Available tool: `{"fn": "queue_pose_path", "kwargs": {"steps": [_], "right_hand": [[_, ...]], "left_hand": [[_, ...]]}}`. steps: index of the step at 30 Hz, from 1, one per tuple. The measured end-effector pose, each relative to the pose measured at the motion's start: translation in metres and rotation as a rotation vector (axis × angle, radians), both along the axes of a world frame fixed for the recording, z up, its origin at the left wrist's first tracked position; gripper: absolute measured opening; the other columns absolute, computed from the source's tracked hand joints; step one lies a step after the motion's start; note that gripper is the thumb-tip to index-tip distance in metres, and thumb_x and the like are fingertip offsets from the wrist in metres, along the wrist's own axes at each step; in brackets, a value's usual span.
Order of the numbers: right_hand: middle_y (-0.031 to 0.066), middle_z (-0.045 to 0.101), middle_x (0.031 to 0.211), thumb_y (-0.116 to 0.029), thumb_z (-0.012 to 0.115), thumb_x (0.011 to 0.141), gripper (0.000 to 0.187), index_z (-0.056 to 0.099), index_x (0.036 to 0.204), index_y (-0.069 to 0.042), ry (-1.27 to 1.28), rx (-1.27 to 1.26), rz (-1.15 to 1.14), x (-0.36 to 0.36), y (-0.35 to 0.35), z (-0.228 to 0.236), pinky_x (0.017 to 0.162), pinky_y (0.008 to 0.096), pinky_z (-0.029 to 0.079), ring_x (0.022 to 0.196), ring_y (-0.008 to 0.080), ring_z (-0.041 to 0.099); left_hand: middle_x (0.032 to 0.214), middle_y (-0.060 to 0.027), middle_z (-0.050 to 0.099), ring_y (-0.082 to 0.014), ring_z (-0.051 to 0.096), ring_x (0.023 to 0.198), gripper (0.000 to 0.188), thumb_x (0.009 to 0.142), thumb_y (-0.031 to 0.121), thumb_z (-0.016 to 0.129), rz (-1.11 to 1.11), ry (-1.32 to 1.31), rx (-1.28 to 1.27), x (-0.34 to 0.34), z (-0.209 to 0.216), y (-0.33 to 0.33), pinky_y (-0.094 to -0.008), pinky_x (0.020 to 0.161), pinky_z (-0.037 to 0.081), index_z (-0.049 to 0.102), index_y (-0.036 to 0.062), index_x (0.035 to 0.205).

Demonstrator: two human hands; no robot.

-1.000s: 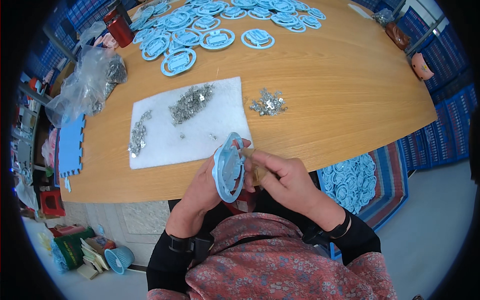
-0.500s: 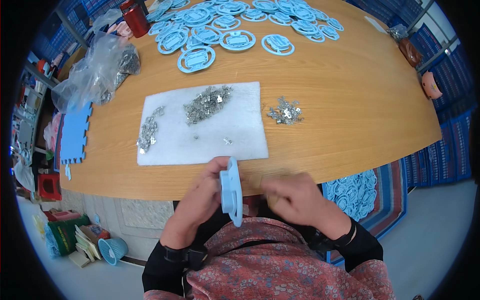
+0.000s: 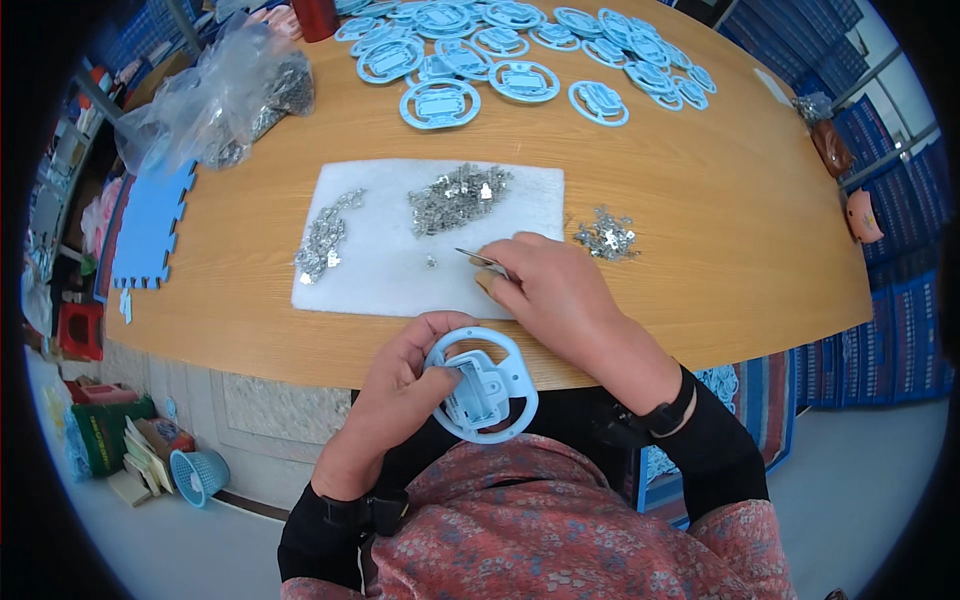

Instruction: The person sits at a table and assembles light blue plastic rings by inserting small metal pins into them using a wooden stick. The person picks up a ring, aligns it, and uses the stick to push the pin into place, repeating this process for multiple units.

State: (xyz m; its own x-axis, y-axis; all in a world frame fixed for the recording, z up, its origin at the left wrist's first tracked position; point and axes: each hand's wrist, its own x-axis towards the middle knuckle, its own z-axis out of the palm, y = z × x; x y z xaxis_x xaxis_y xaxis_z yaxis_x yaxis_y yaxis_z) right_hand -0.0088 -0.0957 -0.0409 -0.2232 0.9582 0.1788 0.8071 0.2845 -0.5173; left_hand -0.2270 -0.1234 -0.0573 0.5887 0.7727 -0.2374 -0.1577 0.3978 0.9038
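My left hand (image 3: 400, 385) grips a light blue plastic ring with a block-shaped centre piece (image 3: 484, 385), held flat just in front of the table's near edge. My right hand (image 3: 555, 290) rests on the white foam pad (image 3: 380, 270) and pinches thin metal tweezers (image 3: 480, 260), their tip pointing left toward a tiny metal piece (image 3: 431, 261) on the pad. Two heaps of small metal parts lie on the pad, one at the middle top (image 3: 455, 195) and one at the left (image 3: 322, 238).
A smaller heap of metal parts (image 3: 606, 236) lies on the wooden table (image 3: 720, 230) right of the pad. Several finished blue rings (image 3: 520, 50) cover the far side. A clear bag of metal parts (image 3: 225, 95) and a blue foam tile (image 3: 148, 225) sit at left.
My left hand has turned the blue ring from on edge to flat and lowered it. My right hand left the ring and reached forward onto the pad with the tweezers.
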Motion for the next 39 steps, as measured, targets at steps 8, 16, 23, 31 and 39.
{"fn": "queue_pose_path", "kwargs": {"steps": [8,16,23,31,39], "right_hand": [[0.0139,0.064,0.088,-0.023,0.061,0.086,0.017,0.066,0.093,-0.008,-0.214,-0.053,0.122,-0.041,0.046,-0.013,0.07,0.048,0.053,0.085,0.0373,0.065],[0.0074,0.047,0.067,-0.004,0.063,0.068,0.016,0.061,0.082,0.002,0.249,-0.027,0.207,-0.03,0.01,0.035,0.051,0.0299,0.035,0.056,0.0169,0.046],[0.0031,0.044,0.067,0.003,0.059,0.064,0.011,0.055,0.075,0.003,0.28,-0.063,0.137,-0.015,-0.009,0.031,0.048,0.0244,0.03,0.057,0.0085,0.041],[-0.0032,0.054,0.074,-0.003,0.067,0.081,0.01,0.058,0.08,0.001,0.603,-0.196,-0.024,0.01,-0.026,0.021,0.057,0.0213,0.036,0.065,0.0036,0.045],[-0.0048,0.056,0.077,-0.009,0.066,0.087,0.01,0.058,0.085,-0.003,0.797,-0.513,-0.031,0.03,-0.031,0.017,0.062,0.0198,0.038,0.069,0.0026,0.048]], "left_hand": [[0.114,-0.0052,0.063,-0.0119,0.059,0.107,0.04,0.088,0.003,0.05,0.035,0.068,0.08,-0.011,0.003,-0.002,-0.0289,0.097,0.047,0.053,0.0018,0.128],[0.094,-0.0016,0.064,-0.0072,0.057,0.09,0.028,0.103,0.028,0.055,0.119,0.169,0.246,-0.01,-0.024,0.022,-0.0266,0.078,0.049,0.063,0.0015,0.11],[0.09,-0.0018,0.064,-0.0073,0.057,0.082,0.023,0.102,0.022,0.056,0.05,0.058,0.308,0.006,-0.012,0.021,-0.0267,0.073,0.05,0.061,-0.0007,0.102],[0.081,-0.0092,0.067,-0.0173,0.066,0.073,0.017,0.095,0.02,0.062,0.111,0.148,0.605,0.022,-0.005,0.024,-0.0332,0.069,0.051,0.06,0.0027,0.097],[0.075,-0.0115,0.068,-0.0289,0.068,0.071,0.015,0.092,0.019,0.062,0.019,0.273,0.716,0.026,0.012,0.022,-0.0373,0.065,0.051,0.061,0.0044,0.096]]}}
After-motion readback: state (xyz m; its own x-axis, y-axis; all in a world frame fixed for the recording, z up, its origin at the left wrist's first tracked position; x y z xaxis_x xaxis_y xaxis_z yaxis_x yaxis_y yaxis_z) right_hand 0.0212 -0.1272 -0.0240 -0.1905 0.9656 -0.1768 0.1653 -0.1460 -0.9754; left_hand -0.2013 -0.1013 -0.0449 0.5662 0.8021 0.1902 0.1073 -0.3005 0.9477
